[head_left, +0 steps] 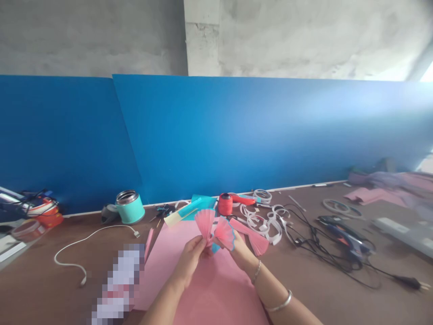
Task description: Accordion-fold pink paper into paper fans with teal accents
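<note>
My left hand pinches the gathered base of a pink pleated paper fan, which stands upright. A second pleated section with a blue-edged rim spreads toward my right hand, whose fingers are closed behind it. Whether the two sections are joined is hidden by my fingers. Just below them shows a small bit of blue. Both hands are over a large pink sheet on the brown table. Right of my right hand lies another pink pleated strip, fanned at its near end.
Behind the sheet stand a red thread spool and a turquoise container. White ribbon loops lie to the right, with black cords and a glue gun beyond. At left are a white cable and an orange tub. A blue partition borders the back.
</note>
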### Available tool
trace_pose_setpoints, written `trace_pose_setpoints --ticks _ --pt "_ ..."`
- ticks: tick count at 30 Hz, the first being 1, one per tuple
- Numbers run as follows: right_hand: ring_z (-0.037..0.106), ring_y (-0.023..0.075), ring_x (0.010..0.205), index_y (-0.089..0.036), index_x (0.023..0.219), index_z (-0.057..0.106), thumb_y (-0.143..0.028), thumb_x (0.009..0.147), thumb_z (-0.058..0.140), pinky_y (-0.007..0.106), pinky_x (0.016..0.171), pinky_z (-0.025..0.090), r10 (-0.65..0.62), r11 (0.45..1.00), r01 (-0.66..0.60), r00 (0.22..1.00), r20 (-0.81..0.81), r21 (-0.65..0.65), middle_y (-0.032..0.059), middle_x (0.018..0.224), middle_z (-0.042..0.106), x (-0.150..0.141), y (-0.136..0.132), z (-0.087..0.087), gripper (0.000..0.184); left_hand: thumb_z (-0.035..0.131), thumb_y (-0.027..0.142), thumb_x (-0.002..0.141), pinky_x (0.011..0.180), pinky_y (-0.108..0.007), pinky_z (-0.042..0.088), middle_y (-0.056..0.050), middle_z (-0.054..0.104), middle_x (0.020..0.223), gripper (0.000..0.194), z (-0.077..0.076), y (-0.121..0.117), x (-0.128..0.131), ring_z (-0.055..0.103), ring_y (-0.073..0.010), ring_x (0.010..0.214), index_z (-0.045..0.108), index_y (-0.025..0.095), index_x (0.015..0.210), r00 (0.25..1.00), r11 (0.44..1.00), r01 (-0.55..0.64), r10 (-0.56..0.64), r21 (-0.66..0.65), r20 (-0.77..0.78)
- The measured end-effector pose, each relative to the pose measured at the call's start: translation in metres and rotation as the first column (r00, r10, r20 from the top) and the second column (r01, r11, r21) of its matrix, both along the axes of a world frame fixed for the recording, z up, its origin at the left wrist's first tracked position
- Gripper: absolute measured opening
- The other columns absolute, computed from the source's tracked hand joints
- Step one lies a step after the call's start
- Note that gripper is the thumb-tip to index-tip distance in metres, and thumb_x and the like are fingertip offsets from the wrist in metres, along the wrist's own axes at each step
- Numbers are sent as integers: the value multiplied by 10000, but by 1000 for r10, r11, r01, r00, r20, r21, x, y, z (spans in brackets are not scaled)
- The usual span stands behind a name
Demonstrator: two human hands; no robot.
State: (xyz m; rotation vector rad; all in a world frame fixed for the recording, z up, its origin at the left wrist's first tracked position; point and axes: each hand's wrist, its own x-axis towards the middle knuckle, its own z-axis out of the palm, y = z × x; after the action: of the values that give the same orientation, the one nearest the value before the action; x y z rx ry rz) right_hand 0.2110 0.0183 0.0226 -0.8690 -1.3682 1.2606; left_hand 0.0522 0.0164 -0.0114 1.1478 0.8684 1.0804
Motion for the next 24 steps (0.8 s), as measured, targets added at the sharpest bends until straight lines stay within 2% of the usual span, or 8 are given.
trace_pose_setpoints --ticks 5,10,14,20,24 --pt "555 178 660 -178 698 672 -400 658 748 307 651 448 48 998 -52 994 -102 -38 8 641 625 -6 2 -6 238 554 579 793 623 -263 417 -13 587 668 428 0 -4 3 548 -157 645 618 157 766 993 998 22 -16 50 -115" --pt "555 174 645 -171 669 696 -342 662 746 305 645 448 25 999 -29 995 -101 -41 11 628 639 -7 5 -14 178 493 559 845 614 -257 380 15 523 620 420 10 -10 5 484 -142 621 567 170 704 977 983 50 -12 176 -213" --pt "548 169 649 -171 695 711 -353 683 729 293 635 444 61 996 -68 992 -112 -54 11 632 637 -5 6 -17 183 471 599 852 558 -240 333 48 457 573 440 14 -13 8 428 -120 560 522 187 706 947 970 16 63 241 -316" --pt "563 188 786 -210 942 730 -427 718 727 342 796 453 191 974 -200 978 -90 -107 28 792 661 -2 4 -20 312 409 681 833 453 -238 308 62 434 464 505 11 -13 9 417 -115 422 460 212 652 946 988 17 35 156 -323" --pt "551 157 750 -261 1166 638 -492 759 694 343 788 458 252 948 -276 955 -156 -159 14 838 638 -2 3 -22 472 407 671 843 434 -234 271 75 404 446 502 6 -11 9 372 -101 399 476 208 662 948 985 21 35 172 -315"
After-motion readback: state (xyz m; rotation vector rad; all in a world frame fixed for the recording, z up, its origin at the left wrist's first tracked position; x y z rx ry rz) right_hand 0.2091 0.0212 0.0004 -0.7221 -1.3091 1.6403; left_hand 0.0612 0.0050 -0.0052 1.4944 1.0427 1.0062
